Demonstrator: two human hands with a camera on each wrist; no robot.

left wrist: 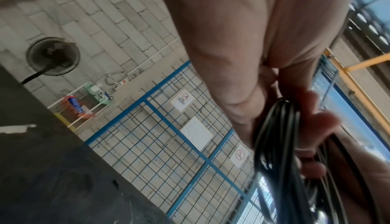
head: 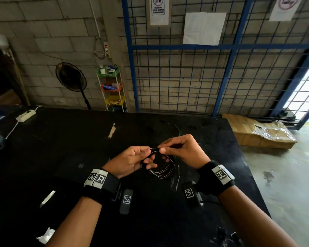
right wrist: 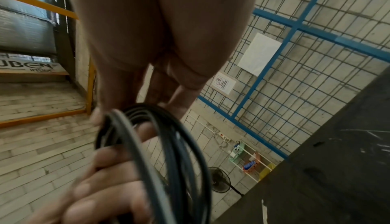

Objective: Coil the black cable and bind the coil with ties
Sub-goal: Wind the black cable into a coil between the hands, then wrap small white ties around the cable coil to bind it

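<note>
Head view: one black cable coil (head: 161,164) hangs just above the bench (head: 61,148) at frame centre, gripped by two hands. The left hand (head: 132,162) curls round the coil's left side; the right hand (head: 182,150) pinches the coil's top, thumb against fingertips. A tie may sit in that pinch, but it is too small to confirm. Left wrist view: one bundle of several turns (left wrist: 278,135) runs across the curled fingers (left wrist: 316,122) at lower right. Right wrist view: about five turns (right wrist: 168,144) loop at lower centre. Judged step: coiling is done and binding is in hand. The next move calls for cinching a tie round all turns without loosening the grip.
</note>
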